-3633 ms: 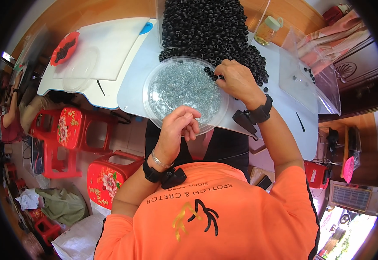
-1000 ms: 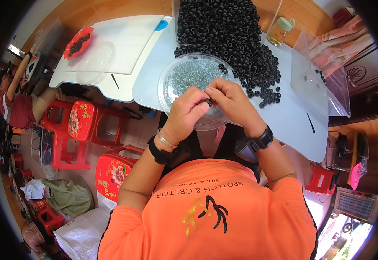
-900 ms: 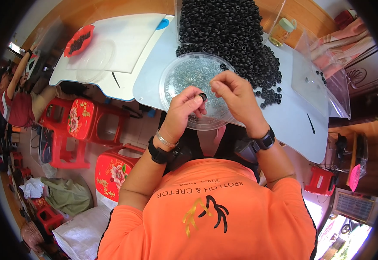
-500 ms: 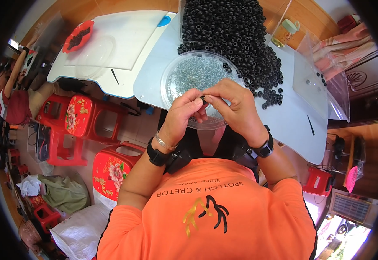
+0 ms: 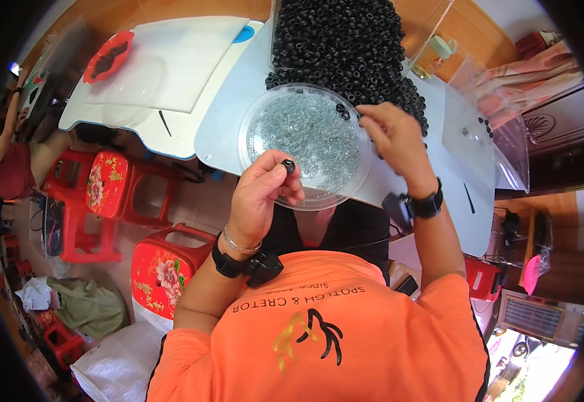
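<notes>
The right hand is parting from the left hand, its fingers bunching near the black pile; I can't tell if they're gripping anything. The left hand's fingers are pinching one black ring over the near side of the clear dish, now holding it alone. Dark lettering is crossing the orange shirt upside down; yellow characters are decorating the red stool.

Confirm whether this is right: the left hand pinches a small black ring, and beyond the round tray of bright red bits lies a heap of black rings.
Not right: the bits in the round tray are pale and glassy-looking, not bright red, as the head view shows. The left hand does pinch a small black ring, and the heap of black rings lies beyond the tray.
</notes>
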Demonstrator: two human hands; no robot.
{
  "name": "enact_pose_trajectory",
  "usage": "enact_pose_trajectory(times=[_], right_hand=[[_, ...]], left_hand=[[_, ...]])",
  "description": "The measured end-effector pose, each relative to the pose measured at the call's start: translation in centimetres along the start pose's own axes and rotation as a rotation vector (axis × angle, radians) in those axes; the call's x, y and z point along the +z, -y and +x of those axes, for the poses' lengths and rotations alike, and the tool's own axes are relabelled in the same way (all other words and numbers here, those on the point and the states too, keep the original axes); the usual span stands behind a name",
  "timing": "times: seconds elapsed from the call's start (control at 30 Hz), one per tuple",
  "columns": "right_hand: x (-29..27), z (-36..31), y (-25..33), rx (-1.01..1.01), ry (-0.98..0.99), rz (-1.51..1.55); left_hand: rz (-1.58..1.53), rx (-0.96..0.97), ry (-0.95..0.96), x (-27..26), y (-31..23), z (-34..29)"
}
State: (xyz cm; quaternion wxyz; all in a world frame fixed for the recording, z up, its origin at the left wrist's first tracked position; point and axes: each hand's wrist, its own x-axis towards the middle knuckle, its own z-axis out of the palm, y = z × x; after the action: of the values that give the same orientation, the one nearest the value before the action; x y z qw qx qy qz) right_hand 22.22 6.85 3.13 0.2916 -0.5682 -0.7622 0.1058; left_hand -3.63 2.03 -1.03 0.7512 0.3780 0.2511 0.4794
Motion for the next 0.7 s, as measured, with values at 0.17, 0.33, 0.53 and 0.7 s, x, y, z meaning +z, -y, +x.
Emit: enact_pose_trajectory(times=[0.17,0.33,0.53,0.7], right_hand=[[-0.6,1.5,-3.6,-0.029,0.021,-0.227],[1.7,1.5,-3.2,0.008,0.094,-0.311],[2.7,1.2,-3.9,-0.03,-0.014,-0.327],[2.2,0.9,-3.9,-0.022,-0.074,-0.24]], left_hand=[[0.002,-0.036,-0.053,-0.4,0.2,0.0],[0.015,-0.045,-0.033,-0.4,0.5,-0.1],[0.047,-0.052,-0.019,0.2,0.6,-0.2],[0.044,-0.069,0.003,1.0,1.0,-0.3]])
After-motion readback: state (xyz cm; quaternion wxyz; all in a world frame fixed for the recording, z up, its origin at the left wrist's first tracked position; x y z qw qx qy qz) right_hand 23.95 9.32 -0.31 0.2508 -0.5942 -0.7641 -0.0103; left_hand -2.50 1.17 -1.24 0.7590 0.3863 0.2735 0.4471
